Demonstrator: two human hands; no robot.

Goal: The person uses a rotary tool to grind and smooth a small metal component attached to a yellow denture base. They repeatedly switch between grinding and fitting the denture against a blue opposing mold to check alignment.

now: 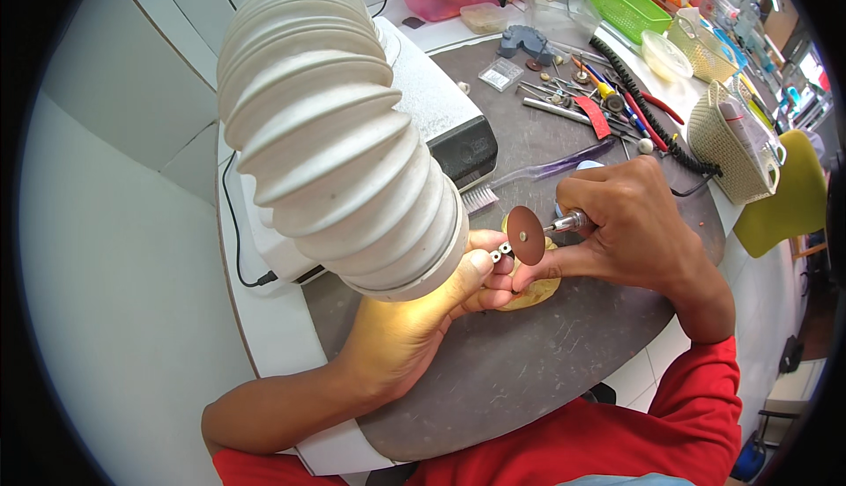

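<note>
My right hand point(630, 222) is closed round a metal rotary handpiece point(571, 222) that carries a thin brown cutting disc point(526, 236). My left hand point(423, 301) pinches a small silvery metal piece with round holes point(500, 252) between thumb and fingers. The disc stands right beside that piece; whether they touch I cannot tell. My right thumb reaches down to the left fingertips. Under both hands lies a yellowish cast point(534, 297), mostly covered by them. The mouth of a wide white corrugated hose point(330, 133) hangs just above my left hand and hides part of it.
A white box-shaped machine point(423, 81) stands behind the hose. A purple-handled brush point(551, 167) lies beyond my hands on the grey mat point(529, 363). Farther back are scattered metal tools point(560, 109), a coiled black cord point(643, 89), a woven basket point(727, 147) and a green basket point(628, 10).
</note>
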